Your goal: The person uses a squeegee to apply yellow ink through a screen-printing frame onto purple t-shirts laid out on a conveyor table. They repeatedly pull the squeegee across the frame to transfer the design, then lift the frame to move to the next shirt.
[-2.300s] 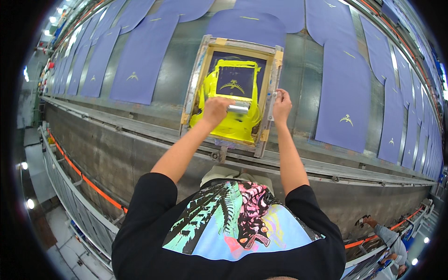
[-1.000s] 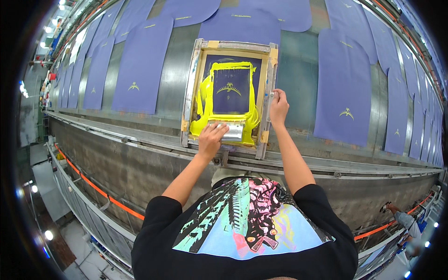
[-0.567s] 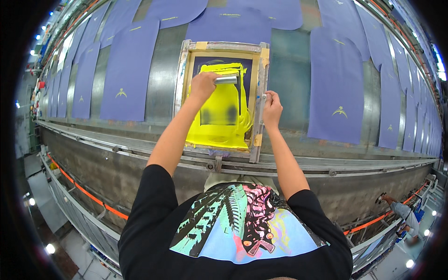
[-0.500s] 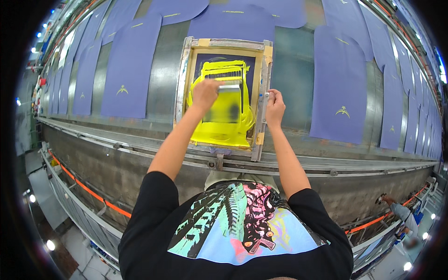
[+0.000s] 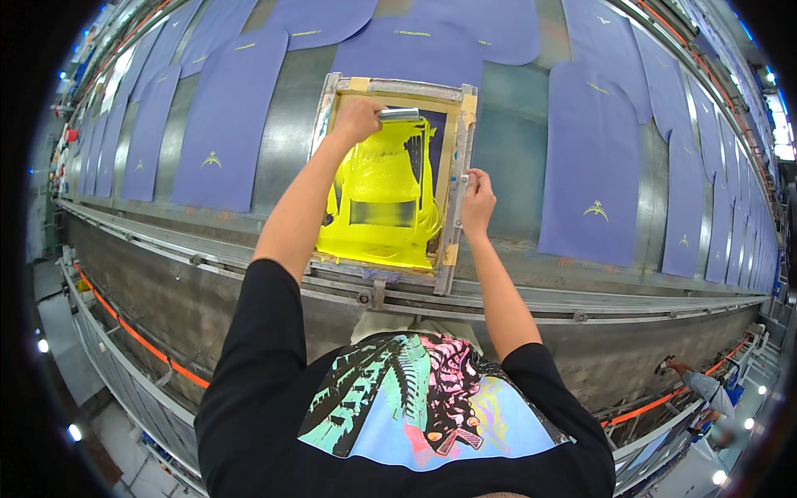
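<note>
A screen printing frame (image 5: 459, 158) lies over a purple fabric piece (image 5: 415, 51) on the long table. Bright yellow ink (image 5: 374, 174) covers much of its mesh, with a dark strip showing near the lower middle. My left hand (image 5: 359, 119) is closed around one end of a squeegee (image 5: 400, 114) with a silvery holder, at the far end of the mesh. The squeegee's lower edge is hidden in the ink. At the frame's right side, my right hand (image 5: 477, 203) grips the frame's edge, fingers curled on the rail.
Purple fabric panels (image 5: 232, 124) with small yellow prints lie along the table on both sides, such as a panel (image 5: 591, 166) at right. A metal rail (image 5: 531, 300) runs along the table's near edge. Another person (image 5: 706, 390) is at the lower right.
My left hand has pushed the squeegee away from me to the far end of the mesh. Yellow ink now spreads over the upper part. My right hand stays on the frame.
</note>
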Motion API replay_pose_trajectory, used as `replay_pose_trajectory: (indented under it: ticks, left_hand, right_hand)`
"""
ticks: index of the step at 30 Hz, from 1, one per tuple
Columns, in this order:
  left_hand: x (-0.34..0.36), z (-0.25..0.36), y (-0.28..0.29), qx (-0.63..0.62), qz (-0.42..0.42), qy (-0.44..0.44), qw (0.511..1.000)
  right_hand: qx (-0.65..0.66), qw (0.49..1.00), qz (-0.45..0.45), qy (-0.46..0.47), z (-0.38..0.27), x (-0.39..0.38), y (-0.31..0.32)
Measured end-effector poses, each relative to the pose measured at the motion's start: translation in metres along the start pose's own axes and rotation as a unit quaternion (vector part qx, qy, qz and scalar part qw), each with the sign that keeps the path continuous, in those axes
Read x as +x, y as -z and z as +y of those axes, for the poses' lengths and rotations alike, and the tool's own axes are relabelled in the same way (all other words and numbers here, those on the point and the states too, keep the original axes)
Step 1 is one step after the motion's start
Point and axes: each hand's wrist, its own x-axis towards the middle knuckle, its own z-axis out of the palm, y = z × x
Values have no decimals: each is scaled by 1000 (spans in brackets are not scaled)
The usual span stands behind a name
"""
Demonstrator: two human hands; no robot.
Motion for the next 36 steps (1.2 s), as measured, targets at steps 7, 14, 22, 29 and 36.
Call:
replay_pose_trajectory:
  ticks: [7, 14, 22, 29, 36]
  left_hand:
    - [-30, 21, -10, 31, -49, 54, 997]
    - [-134, 73, -86, -34, 44, -91, 994]
    - [-166, 128, -71, -104, 42, -139, 984]
    - [-175, 114, -13, -72, -10, -98, 993]
    - [-164, 70, 40, -73, 14, -43, 996]
  right_hand:
    - [0, 1000, -19, -9, 0, 10, -14]
    - [-5, 1000, 11, -11, 45, 59, 20]
    - [11, 999, 33, -7, 34, 89, 66]
    - [82, 996, 21, -32, -3, 54, 39]
    - [57, 998, 24, -31, -52, 55, -5]
